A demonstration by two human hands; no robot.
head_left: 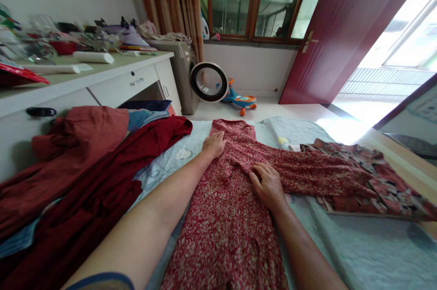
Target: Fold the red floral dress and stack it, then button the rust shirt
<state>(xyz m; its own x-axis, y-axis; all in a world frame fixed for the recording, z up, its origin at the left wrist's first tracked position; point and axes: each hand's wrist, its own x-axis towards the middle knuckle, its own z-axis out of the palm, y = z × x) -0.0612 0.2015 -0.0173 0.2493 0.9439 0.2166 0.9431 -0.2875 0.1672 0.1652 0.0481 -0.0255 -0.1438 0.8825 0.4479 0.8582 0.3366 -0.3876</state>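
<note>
A red garment [235, 208] with a fine pale speckle lies spread on the light blue bed cover [375, 244]. One long section stretches right and a wider one runs toward me; I cannot tell whether they are legs or sleeves. On its upper left edge, my left hand [214, 144] is closed, fingers curled into the fabric. My right hand [268, 184] lies on the cloth near where the right-hand section branches off, its fingers loosely stretched out and the thumb apart. A folded patterned garment [392, 185] rests beneath the far end of that section.
Dark red clothing [88, 203] and a rust-coloured garment [88, 130] are heaped at left. Behind them stands a cluttered white cabinet [123, 78]. A washing machine [182, 71] has its round door [209, 82] ajar, beside a blue-orange ride-on toy [241, 99]. A red door [341, 21] stands open.
</note>
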